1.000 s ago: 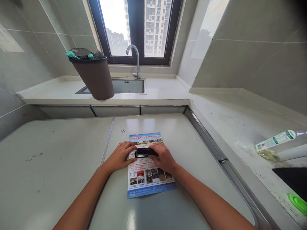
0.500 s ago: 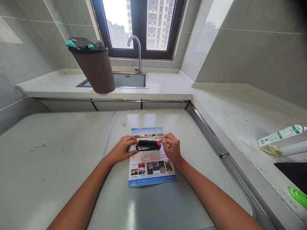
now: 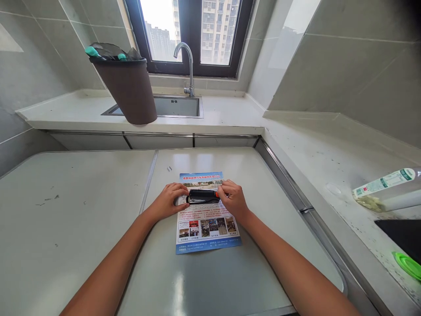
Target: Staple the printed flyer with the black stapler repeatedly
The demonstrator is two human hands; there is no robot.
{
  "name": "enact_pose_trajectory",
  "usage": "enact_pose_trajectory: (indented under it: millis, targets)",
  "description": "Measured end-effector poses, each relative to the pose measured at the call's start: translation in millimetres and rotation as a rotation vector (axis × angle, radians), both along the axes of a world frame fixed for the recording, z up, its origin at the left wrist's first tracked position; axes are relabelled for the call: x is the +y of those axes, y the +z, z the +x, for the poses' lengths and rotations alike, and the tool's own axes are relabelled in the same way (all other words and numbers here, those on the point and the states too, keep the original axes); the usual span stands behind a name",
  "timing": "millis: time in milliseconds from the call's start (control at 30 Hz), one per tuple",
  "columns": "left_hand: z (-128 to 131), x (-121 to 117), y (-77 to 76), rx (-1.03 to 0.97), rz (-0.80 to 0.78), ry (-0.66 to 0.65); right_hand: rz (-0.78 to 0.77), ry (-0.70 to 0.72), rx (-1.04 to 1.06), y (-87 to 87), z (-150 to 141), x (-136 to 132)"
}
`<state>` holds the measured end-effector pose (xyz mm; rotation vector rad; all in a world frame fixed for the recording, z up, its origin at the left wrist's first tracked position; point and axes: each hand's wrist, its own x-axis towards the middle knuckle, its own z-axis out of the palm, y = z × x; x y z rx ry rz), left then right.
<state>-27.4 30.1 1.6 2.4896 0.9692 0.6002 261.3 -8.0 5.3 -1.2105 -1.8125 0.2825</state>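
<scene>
Long, shiny black stapler (image 3: 203, 196) on flat printed paper (image 3: 208, 237). Left hand (image 3: 168, 202): fingers pinch left end. Right hand (image 3: 234, 201): fingers closed on orange right end.

Black stapler (image 3: 203, 196) with red end, lying crosswise on printed flyer (image 3: 207, 232), both flat
</scene>
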Motion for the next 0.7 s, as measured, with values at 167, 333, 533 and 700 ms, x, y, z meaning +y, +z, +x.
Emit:
enact_pose_trajectory:
  millis: [167, 333, 533, 700]
  targets:
    - [-0.4, -0.1, 0.0, 0.0, -0.003, 0.003, -0.012, 0.005, -0.056, -0.1, 1.5, 0.0]
    - [-1.9, 1.3, -2.7, 0.002, 0.001, -0.005, -0.008, 0.016, -0.074, 0.3, 2.6, 0.8]
    - [-1.6, 0.7, -1.4, 0.004, 0.004, 0.001, 0.002, 0.094, -0.089, 1.4, 7.1, 5.0]
    - [-1.4, -1.2, 2.3, 0.013, 0.001, 0.011, 0.04, 0.101, -0.074, -1.3, 8.8, 3.5]
